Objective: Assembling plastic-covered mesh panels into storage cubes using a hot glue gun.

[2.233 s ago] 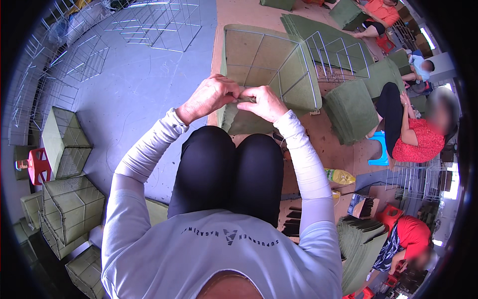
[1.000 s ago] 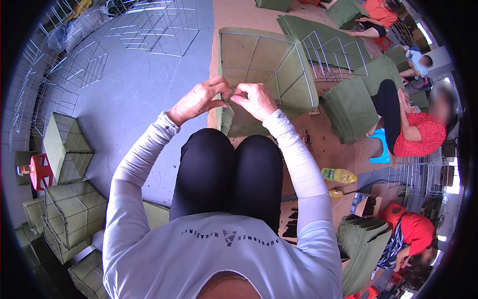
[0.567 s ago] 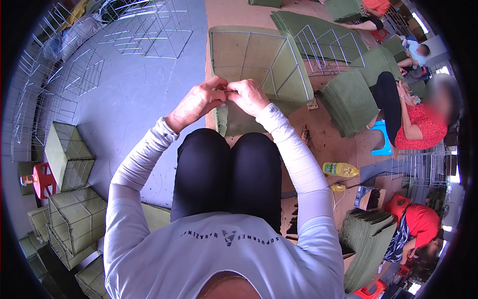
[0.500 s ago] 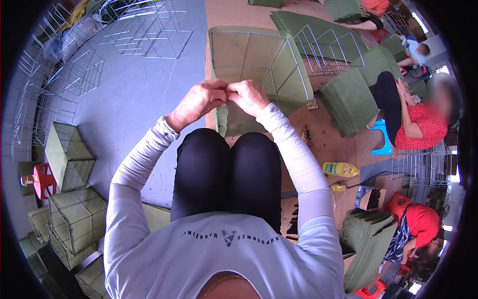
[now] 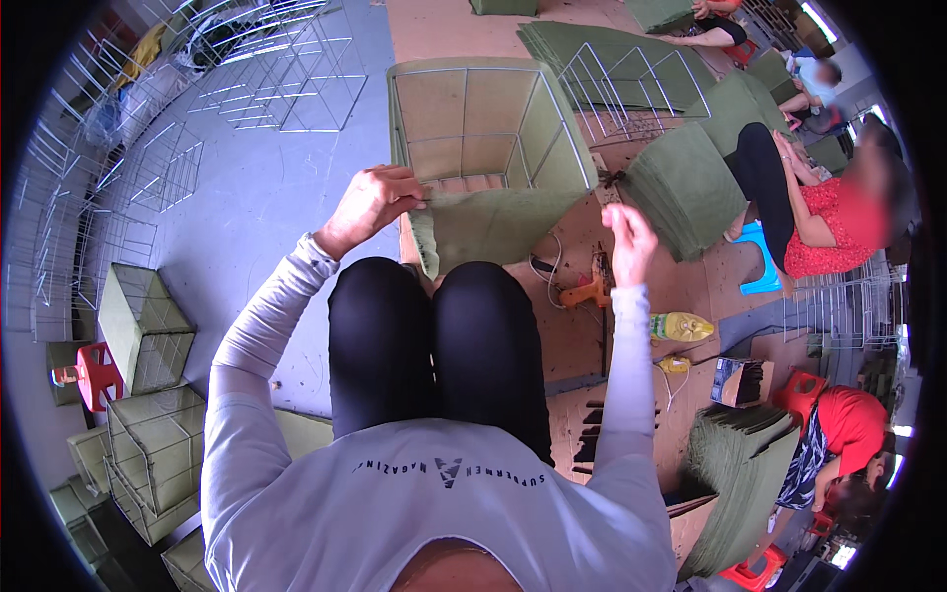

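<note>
In front of my knees stands a box of thin wire frame lined with green felt-like sheet (image 5: 508, 225). My left hand (image 5: 377, 205) is closed, pinching the near left top corner of this box, where the sheet's edge folds over. My right hand (image 5: 629, 242) is raised apart from the box, to its right, with thumb and fingertips pressed together; anything between them is too small to make out. An orange glue gun (image 5: 586, 293) with a cord lies on the board left of that hand.
Green sheets (image 5: 686, 187) are stacked to the right, with a bare wire frame (image 5: 631, 94) beyond. A yellow bottle (image 5: 681, 327) lies near my right forearm. Wire frames (image 5: 286, 79) stand far left; lined boxes (image 5: 148, 326) stand left. Co-workers (image 5: 838, 217) sit at right.
My right hand has left the box's corner and moved right and slightly nearer. My left hand stays at the corner, slightly further left. The glue gun now shows plainly.
</note>
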A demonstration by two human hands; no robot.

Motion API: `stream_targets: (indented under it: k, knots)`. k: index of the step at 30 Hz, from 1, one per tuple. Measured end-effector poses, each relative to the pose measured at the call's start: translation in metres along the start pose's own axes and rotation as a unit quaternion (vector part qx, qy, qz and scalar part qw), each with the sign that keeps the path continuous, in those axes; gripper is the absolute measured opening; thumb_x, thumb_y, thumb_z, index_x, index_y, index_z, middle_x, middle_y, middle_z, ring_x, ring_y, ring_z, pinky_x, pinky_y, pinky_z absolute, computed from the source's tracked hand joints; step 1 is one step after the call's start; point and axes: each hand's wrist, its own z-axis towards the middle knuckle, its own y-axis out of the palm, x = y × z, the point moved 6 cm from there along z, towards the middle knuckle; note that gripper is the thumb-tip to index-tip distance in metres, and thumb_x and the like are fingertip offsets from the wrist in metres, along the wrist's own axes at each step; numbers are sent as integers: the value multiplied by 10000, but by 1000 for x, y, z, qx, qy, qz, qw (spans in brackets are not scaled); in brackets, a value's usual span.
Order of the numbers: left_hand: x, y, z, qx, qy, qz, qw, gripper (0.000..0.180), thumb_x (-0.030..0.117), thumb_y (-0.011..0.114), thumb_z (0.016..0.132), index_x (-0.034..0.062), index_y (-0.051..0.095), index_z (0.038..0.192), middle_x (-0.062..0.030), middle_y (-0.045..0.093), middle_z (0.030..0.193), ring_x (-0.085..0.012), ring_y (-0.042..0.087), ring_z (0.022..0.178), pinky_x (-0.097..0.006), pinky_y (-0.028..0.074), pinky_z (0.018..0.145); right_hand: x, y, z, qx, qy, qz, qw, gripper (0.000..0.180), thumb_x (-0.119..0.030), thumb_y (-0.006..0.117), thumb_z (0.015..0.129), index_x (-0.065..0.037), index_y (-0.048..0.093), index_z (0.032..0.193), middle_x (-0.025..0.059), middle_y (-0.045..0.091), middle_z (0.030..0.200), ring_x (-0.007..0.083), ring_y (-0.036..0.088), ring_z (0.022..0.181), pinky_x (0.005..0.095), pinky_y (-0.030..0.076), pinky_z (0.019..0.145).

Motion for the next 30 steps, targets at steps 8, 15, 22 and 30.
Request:
stream_targets:
  k: [8, 15, 22, 30]
  knots:
    - [0, -1, -3, -7, -2, 9, 1000, 134, 72, 728, 714, 39, 605, 756, -67, 604, 764, -281, 592, 720, -380, 482, 647, -110, 131, -26, -164, -362, -232, 888, 520, -179, 780, 697, -48, 589, 1163, 81, 599, 1177, 246, 545, 1117, 371, 422, 964]
    - [-3, 3, -7, -33, -57, -29, 997, 110, 32, 721, 716, 26, 628, 774, -73, 616, 991, -261, 631, 841, -340, 514, 698, -80, 226, -1, -358, -295, -169, 869, 192, -275, 688, 774, -89, 650, 802, 65, 626, 758, 261, 619, 839, 405, 476, 747]
    - [11, -12, -13, 17, 5, -13, 1000, 141, 25, 737, 688, 16, 624, 771, -89, 511, 1319, -243, 613, 1015, -345, 538, 788, -76, 242, -2, -381, -179, -143, 896, 186, -242, 661, 808, -57, 643, 819, 132, 639, 808, 343, 621, 759, 442, 478, 687]
    - [1, -5, -17, 7, -1, 50, 999, 111, 115, 695, 746, 63, 633, 821, -62, 654, 979, -256, 629, 873, -360, 487, 773, -78, 242, -4, -338, -199, -121, 912, 175, -203, 682, 793, -40, 626, 822, 140, 629, 783, 350, 609, 731, 431, 464, 648]
